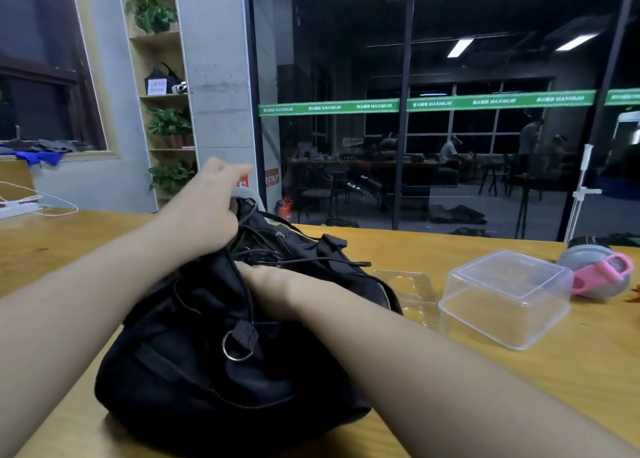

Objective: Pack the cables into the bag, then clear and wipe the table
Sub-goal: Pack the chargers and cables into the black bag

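Black fabric bag [194, 364] sits mid-table with cables [273, 255] bunched at its mouth; my left hand [211, 215] grips the rim, my right hand [273, 284] reaches inside, fingers hidden, so I judge packing continues and tucking that trailing lead comes next.

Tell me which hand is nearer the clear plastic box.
Right. The right hand is pushed into the black bag's opening, on the side facing the clear plastic box. The left hand holds the bag's far rim, farther from the box.

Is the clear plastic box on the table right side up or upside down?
Upside down. The clear plastic box rests on the wooden table with its wider rim down and flat base up; looks empty.
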